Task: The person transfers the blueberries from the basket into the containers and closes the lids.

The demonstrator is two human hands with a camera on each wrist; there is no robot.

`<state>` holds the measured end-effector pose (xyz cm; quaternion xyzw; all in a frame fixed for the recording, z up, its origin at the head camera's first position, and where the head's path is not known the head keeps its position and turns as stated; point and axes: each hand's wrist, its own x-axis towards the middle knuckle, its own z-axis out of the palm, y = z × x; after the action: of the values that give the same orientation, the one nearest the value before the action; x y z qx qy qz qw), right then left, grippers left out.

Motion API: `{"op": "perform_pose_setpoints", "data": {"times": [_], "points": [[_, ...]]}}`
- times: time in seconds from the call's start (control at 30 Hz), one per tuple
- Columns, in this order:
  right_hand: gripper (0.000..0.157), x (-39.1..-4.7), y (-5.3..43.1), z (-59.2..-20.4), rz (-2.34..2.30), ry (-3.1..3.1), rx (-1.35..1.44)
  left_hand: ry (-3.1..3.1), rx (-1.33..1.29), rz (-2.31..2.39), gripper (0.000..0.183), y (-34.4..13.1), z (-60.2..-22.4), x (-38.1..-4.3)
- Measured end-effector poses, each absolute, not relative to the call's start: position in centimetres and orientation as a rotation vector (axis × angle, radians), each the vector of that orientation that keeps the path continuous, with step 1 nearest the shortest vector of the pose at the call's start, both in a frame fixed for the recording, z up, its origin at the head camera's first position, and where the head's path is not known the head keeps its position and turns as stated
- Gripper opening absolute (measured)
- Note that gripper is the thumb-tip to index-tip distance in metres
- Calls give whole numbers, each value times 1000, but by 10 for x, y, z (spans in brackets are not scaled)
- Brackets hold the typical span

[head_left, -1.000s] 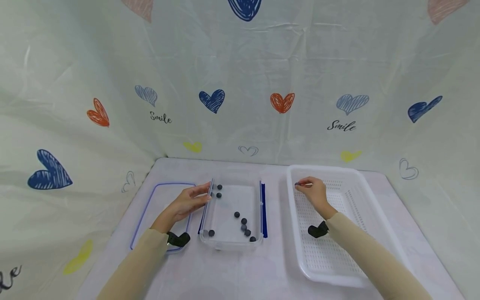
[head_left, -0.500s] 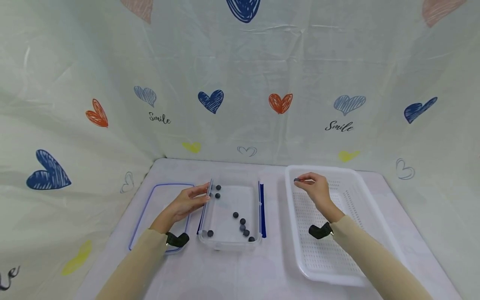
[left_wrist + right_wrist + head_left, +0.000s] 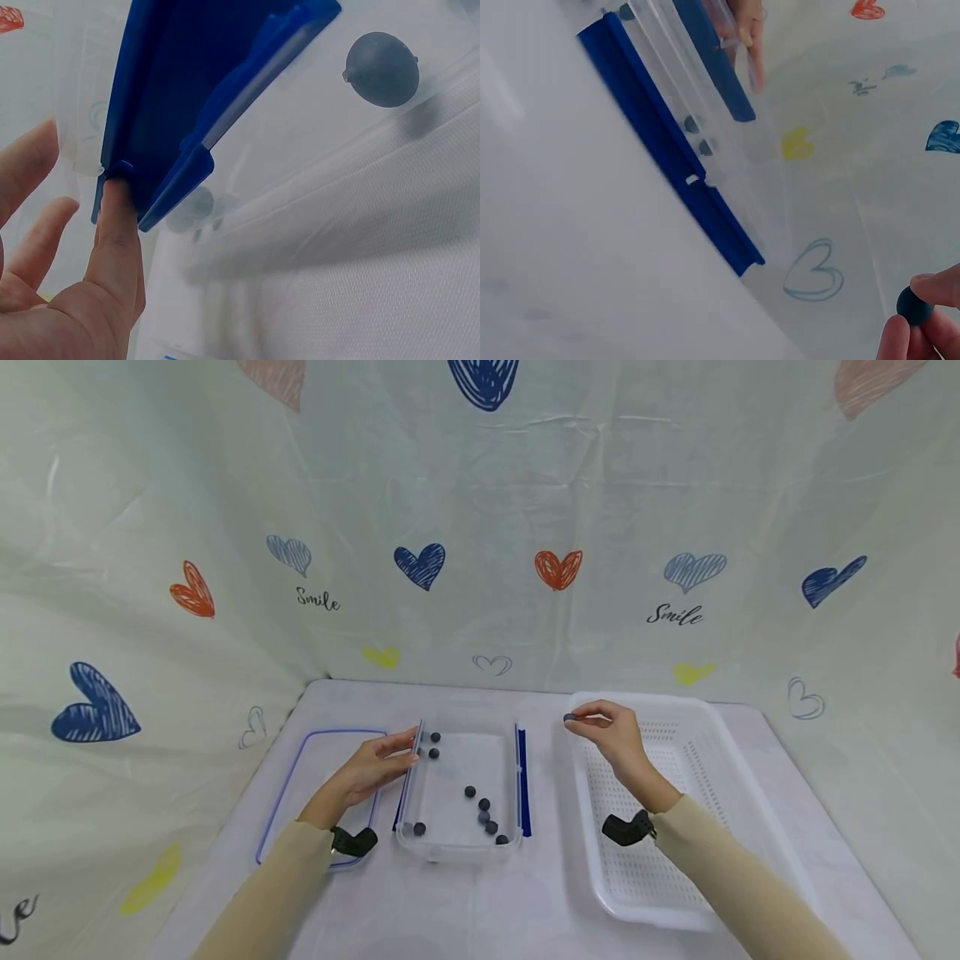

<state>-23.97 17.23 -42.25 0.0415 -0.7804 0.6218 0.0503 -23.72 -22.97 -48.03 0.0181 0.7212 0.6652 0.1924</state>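
Note:
A clear plastic box (image 3: 468, 847) with blue side latches stands mid-table, holding several small dark balls (image 3: 470, 792). My left hand (image 3: 371, 767) is at its left side with fingers extended, touching the wall. In the left wrist view, one finger of that hand presses against a hanging blue latch (image 3: 176, 82); the other fingers reach along the outside. My right hand (image 3: 618, 739) pinches a small dark blue ball (image 3: 570, 717) between thumb and fingertips, just over the left rim of a white basket (image 3: 750, 785). The right wrist view also shows this pinched ball (image 3: 914, 306).
Left of the box lies a clear lid (image 3: 300, 768) with a blue edge, partly behind the left forearm. The white perforated basket takes up the table's right side. A curtain (image 3: 480, 610) printed with hearts hangs behind the table (image 3: 480, 910).
My right hand has lifted slightly and moved left with the ball, from inside the basket to over its left rim. The left hand stays against the box.

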Motion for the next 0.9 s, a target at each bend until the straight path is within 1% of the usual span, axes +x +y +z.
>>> {"op": "perform_pose_setpoints", "data": {"times": [0.47,0.9], "points": [[28,-232,133,-414,2072,-2387,219,2016,52,1884,67,-231,-482,-237],[26,-234,101,-423,2118,-2428,342,2030,20,1895,66,-229,-481,-236]]}}
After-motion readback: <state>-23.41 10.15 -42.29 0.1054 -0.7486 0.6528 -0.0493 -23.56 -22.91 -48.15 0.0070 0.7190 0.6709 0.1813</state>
